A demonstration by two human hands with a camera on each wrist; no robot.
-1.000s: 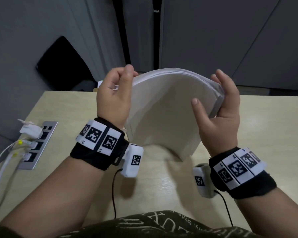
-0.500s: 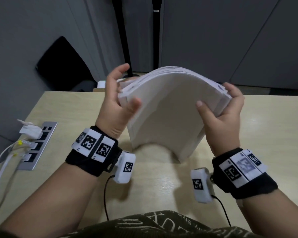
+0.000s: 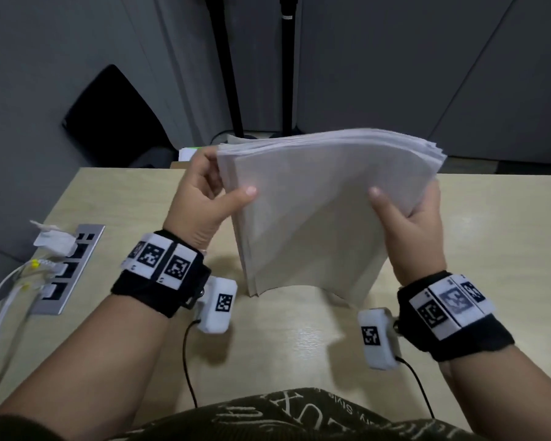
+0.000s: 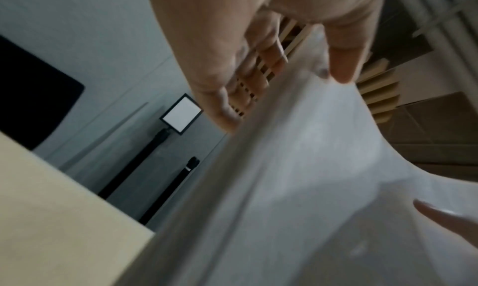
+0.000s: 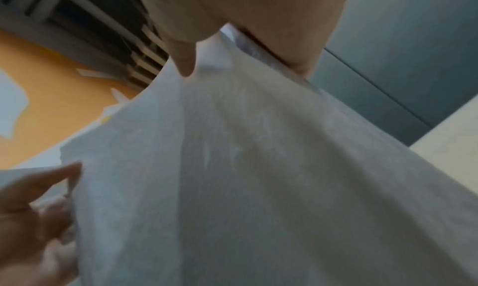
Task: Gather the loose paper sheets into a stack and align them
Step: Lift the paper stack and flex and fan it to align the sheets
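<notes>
My left hand (image 3: 201, 198) pinches the upper left corner of the paper stack (image 3: 315, 211): thumb on the near face, fingers curled behind the far face. My right hand (image 3: 411, 224) grips the right edge the same way, thumb on the near face, fingers wrapped behind. In the left wrist view the left thumb (image 4: 341, 65) presses the sheet surface; the picture is blurred. The stack stands on its lower edge on the counter (image 3: 299, 338), bowed toward me, at 12 o'clock from my body, between both hands. Its top edges are fanned and not flush at the upper right. Each wrist carries a black band with coded markers and a white camera block (image 3: 218, 303) with a cable. At 9 o'clock from the stack, near the counter's left edge, a recessed socket strip (image 3: 70, 268) holds white plugs and cables. Two dark poles (image 3: 226, 65) stand beyond the counter at 12 o'clock.
</notes>
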